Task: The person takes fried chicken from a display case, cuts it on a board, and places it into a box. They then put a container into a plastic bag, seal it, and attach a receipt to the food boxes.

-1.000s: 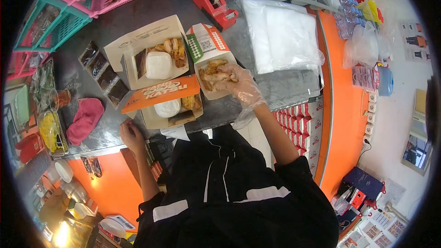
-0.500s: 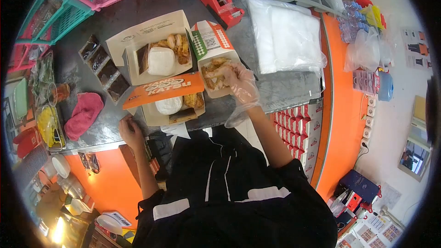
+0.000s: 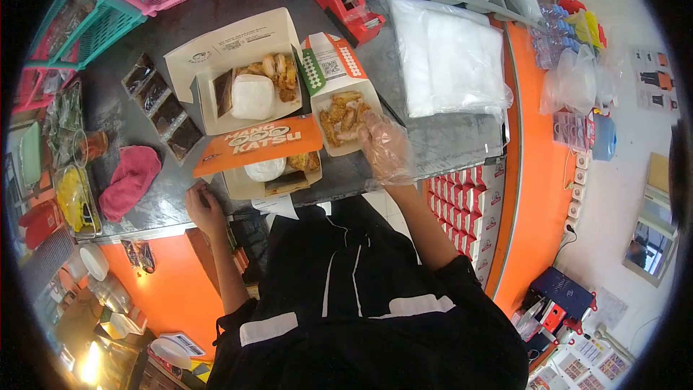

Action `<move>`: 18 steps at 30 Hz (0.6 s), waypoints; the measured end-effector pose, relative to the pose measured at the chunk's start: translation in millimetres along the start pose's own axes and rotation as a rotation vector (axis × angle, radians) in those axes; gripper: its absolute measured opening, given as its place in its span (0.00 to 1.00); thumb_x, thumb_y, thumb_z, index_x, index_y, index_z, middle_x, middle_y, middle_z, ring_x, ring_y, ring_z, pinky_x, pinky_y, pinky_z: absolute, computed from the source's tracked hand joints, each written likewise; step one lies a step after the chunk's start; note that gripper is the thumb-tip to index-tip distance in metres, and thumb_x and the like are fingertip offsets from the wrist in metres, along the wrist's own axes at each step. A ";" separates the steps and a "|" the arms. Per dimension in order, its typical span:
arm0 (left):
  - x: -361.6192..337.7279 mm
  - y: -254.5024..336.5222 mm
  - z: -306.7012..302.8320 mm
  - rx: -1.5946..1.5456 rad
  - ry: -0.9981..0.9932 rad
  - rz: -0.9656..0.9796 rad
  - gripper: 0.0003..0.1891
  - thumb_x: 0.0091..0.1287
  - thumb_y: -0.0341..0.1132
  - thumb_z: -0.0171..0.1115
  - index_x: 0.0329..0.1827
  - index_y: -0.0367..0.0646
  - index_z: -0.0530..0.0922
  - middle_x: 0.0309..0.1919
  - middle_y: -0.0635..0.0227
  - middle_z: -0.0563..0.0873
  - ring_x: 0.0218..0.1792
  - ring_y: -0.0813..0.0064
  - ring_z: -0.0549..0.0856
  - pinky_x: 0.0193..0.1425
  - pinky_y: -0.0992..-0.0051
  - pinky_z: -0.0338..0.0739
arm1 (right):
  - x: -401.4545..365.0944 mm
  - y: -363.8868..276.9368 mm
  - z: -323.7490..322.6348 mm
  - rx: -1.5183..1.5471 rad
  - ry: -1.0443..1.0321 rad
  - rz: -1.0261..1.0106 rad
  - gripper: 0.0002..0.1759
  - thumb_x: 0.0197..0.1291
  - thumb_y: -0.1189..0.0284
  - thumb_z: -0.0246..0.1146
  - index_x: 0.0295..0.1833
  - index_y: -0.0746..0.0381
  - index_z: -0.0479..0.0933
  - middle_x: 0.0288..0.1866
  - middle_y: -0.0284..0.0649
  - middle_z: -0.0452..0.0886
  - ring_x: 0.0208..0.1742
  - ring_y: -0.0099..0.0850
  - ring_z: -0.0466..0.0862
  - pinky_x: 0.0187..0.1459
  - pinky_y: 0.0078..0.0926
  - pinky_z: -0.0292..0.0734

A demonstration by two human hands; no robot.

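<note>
My right hand (image 3: pixel 386 148), in a clear plastic glove, is at the right rim of a small carton of fried chicken pieces (image 3: pixel 343 117). Its fingers are loosely extended with nothing visible in them. My left hand (image 3: pixel 206 208) is bare and rests at the counter's front edge, fingers loosely bent, thumb apart. Between the hands stands an open carton (image 3: pixel 238 181) with an orange printed lid (image 3: pixel 260 142), holding a white rice mound (image 3: pixel 266 169) and fried chicken. Behind it, another open carton (image 3: pixel 213 117) holds rice (image 3: pixel 253 97) and sliced chicken (image 3: pixel 278 72).
Sauce sachets (image 3: pixel 162 107) and a pink cloth (image 3: pixel 130 182) lie left on the dark counter (image 3: pixel 281 0). A red tape dispenser (image 3: pixel 346 11) and a stack of clear plastic bags (image 3: pixel 455 58) lie at the back right. Pink and green baskets (image 3: pixel 108 14) line the back left.
My right hand has drawn back from over the chicken toward me and to the right, uncovering more of the pieces. The left hand has hardly moved.
</note>
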State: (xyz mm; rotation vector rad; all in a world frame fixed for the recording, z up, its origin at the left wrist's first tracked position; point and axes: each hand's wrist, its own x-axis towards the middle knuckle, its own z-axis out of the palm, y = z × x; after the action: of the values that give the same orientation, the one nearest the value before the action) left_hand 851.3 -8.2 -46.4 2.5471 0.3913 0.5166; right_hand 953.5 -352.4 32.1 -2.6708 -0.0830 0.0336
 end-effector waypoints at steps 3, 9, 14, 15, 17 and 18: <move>-0.3 -2.2 1.3 -0.009 0.004 0.002 0.07 0.56 0.23 0.51 0.37 0.37 0.73 0.31 0.58 0.76 0.36 0.56 0.76 0.40 0.64 0.68 | -3.9 19.7 26.0 -0.049 0.061 -0.003 0.12 0.53 0.71 0.58 0.42 0.64 0.75 0.35 0.51 0.78 0.35 0.49 0.79 0.37 0.44 0.73; -1.4 -5.8 1.2 -0.008 0.000 0.001 0.07 0.56 0.23 0.51 0.37 0.37 0.74 0.31 0.58 0.76 0.36 0.56 0.76 0.41 0.64 0.68 | 9.0 6.5 9.0 -0.161 -0.013 0.048 0.09 0.57 0.70 0.55 0.41 0.60 0.76 0.33 0.47 0.79 0.34 0.47 0.80 0.37 0.41 0.75; -1.1 -4.2 1.4 0.011 -0.008 -0.022 0.07 0.56 0.24 0.52 0.38 0.38 0.74 0.31 0.58 0.77 0.36 0.56 0.76 0.41 0.64 0.68 | 26.2 -9.7 -16.4 0.079 0.086 0.010 0.12 0.54 0.65 0.59 0.40 0.61 0.78 0.35 0.48 0.80 0.35 0.45 0.80 0.37 0.41 0.74; -0.7 -3.7 1.1 0.005 -0.012 -0.030 0.07 0.56 0.24 0.52 0.37 0.38 0.74 0.31 0.58 0.77 0.36 0.56 0.76 0.41 0.64 0.68 | 31.3 -8.4 -12.9 0.148 0.093 -0.107 0.13 0.53 0.63 0.60 0.38 0.61 0.78 0.35 0.48 0.80 0.34 0.45 0.80 0.37 0.40 0.74; -0.5 -3.1 0.8 0.001 -0.014 -0.038 0.07 0.56 0.23 0.51 0.37 0.38 0.74 0.31 0.58 0.77 0.36 0.57 0.76 0.42 0.64 0.68 | 42.0 -34.0 -16.4 0.020 -0.013 -0.007 0.14 0.54 0.62 0.60 0.36 0.62 0.78 0.32 0.48 0.79 0.34 0.44 0.80 0.38 0.38 0.75; -0.8 -3.1 1.4 0.006 -0.012 -0.040 0.07 0.56 0.23 0.51 0.37 0.38 0.74 0.31 0.58 0.77 0.36 0.57 0.76 0.41 0.64 0.68 | 47.1 -45.1 -15.8 -0.111 -0.118 0.093 0.15 0.54 0.61 0.60 0.34 0.63 0.77 0.29 0.48 0.79 0.33 0.43 0.81 0.38 0.36 0.76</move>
State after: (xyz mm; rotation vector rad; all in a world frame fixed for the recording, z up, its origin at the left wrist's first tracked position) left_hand 850.6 -6.5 -49.4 2.5414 0.4390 0.4863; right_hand 998.7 -316.4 66.2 -2.7804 0.0023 0.2234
